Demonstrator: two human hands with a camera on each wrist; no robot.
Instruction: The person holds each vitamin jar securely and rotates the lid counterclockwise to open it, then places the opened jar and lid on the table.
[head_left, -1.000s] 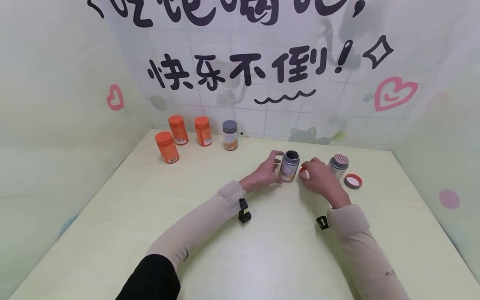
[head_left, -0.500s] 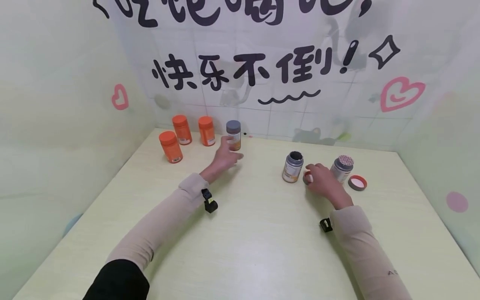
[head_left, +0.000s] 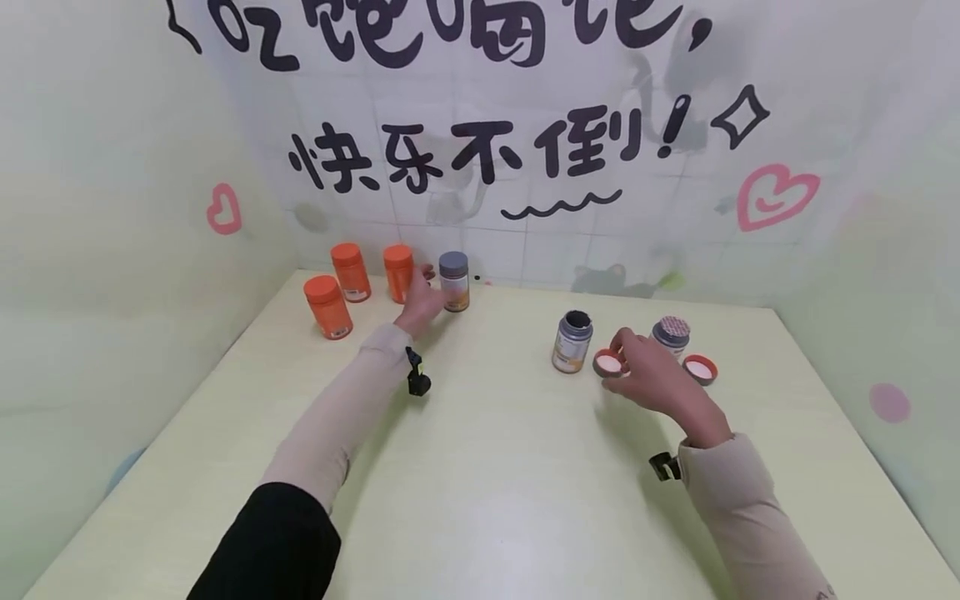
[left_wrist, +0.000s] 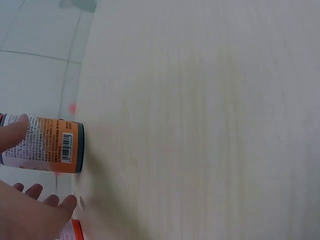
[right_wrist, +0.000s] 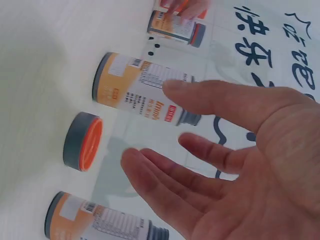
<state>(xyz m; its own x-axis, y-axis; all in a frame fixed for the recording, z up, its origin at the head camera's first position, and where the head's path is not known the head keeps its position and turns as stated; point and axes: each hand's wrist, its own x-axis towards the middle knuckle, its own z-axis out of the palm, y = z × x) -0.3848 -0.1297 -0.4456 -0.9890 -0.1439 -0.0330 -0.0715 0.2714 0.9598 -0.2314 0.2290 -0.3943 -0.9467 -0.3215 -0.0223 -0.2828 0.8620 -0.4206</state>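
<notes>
My left hand (head_left: 420, 307) reaches around the grey-capped bottle (head_left: 453, 283) by the back wall, thumb over its label and fingers spread on the side toward an orange bottle (head_left: 398, 271). In the left wrist view there is a gap between those fingers and the grey-capped bottle (left_wrist: 52, 145). My right hand (head_left: 654, 375) is half open beside an upturned cap (head_left: 608, 363) with a red inner rim, which lies on the table (head_left: 487, 467). An uncapped bottle (head_left: 572, 346) stands left of that cap. Behind my right hand is a bottle with a patterned seal (head_left: 671, 333), partly hidden.
A second upturned cap (head_left: 701, 369) lies right of the sealed bottle. Two more orange bottles, one in front (head_left: 328, 308) and one behind (head_left: 350, 272), stand at the back left. A lettered sheet (head_left: 480, 192) covers the back wall. Pale walls border the table on both sides.
My left hand has left the uncapped bottle and moved left to the grey-capped one. My right hand has let go of the cap, and its fingers have opened.
</notes>
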